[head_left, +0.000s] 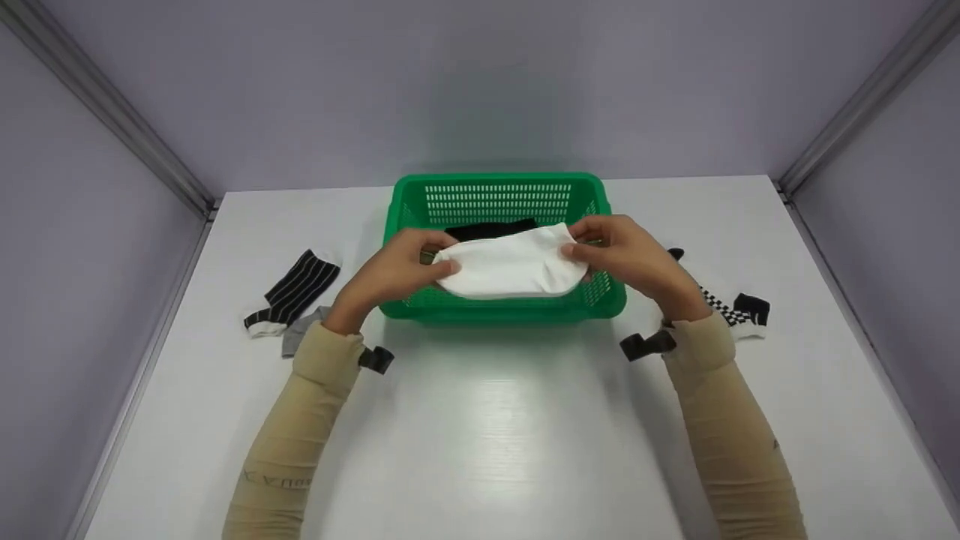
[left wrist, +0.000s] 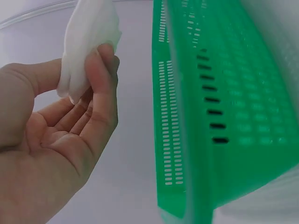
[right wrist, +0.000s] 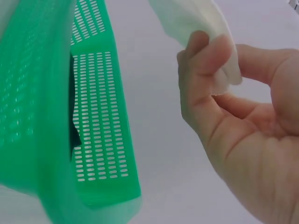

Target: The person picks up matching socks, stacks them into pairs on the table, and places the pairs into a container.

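Note:
A white sock (head_left: 510,262) is stretched level between both hands, over the green plastic basket (head_left: 502,309). My left hand (head_left: 397,266) pinches its left end between thumb and fingers. At the other end, my right hand (head_left: 626,251) pinches the sock the same way. In the left wrist view the white sock (left wrist: 91,42) hangs from the thumb and fingertips, beside the basket (left wrist: 187,140). The right wrist view shows the sock (right wrist: 196,18) held between thumb and bent fingers. A black sock (head_left: 491,229) lies inside the basket, partly hidden behind the white one.
Left of the basket lie a black striped sock (head_left: 300,289) and a grey sock (head_left: 300,334), partly covered by the left forearm. On the right, a checkered black-and-white sock (head_left: 739,311) lies beyond the right wrist. Pale walls (head_left: 510,90) enclose the white table (head_left: 495,450).

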The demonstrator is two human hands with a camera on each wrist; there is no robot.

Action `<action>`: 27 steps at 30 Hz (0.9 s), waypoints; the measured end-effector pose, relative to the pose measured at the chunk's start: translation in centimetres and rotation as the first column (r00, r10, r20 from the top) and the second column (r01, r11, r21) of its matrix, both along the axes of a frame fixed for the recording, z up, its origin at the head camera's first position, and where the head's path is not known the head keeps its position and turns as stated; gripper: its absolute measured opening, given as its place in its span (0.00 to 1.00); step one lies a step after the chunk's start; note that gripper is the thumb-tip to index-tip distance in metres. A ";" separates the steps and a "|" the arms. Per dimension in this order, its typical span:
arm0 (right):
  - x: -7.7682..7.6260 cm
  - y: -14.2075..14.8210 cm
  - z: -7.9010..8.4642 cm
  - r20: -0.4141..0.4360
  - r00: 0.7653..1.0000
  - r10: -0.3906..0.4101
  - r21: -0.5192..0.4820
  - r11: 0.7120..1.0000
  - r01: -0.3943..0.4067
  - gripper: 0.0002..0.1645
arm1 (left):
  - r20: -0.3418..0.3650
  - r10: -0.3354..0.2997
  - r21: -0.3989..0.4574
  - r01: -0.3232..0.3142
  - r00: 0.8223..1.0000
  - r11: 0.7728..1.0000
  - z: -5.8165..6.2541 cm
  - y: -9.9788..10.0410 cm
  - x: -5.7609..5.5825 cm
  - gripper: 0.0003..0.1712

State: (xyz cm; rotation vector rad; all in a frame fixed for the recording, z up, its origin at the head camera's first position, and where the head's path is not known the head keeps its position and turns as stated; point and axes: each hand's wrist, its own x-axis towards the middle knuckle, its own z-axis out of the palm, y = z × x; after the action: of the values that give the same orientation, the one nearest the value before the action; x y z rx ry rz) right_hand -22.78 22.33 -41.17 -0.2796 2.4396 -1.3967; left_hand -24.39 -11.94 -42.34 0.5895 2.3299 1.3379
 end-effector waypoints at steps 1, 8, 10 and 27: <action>-0.4 -0.1 0.1 0.000 1.000 -0.002 -0.003 1.000 0.002 0.20 | 0.000 0.005 -0.010 -0.005 1.000 1.000 0.2 0.0 -0.5 0.20; -3.6 -1.0 0.6 0.023 1.000 -0.004 -0.002 1.000 0.004 0.18 | -0.044 0.041 -0.120 -0.046 0.998 0.992 1.0 0.1 -4.1 0.21; -4.5 -1.3 0.6 0.029 1.000 -0.003 0.002 1.000 0.003 0.19 | -0.053 0.048 -0.144 -0.055 0.997 0.988 1.0 0.0 -5.0 0.21; -9.3 -3.9 -2.5 0.129 0.983 -0.127 -0.082 0.987 0.139 0.19 | -0.128 0.202 -0.079 -0.213 0.971 0.974 -2.8 1.5 -10.5 0.20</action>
State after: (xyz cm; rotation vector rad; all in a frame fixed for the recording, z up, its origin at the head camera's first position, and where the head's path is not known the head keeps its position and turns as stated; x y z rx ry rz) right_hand -32.08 18.41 -43.69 -0.0489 2.3351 -1.5356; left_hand -34.91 -10.45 -45.12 0.4157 2.5962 1.3060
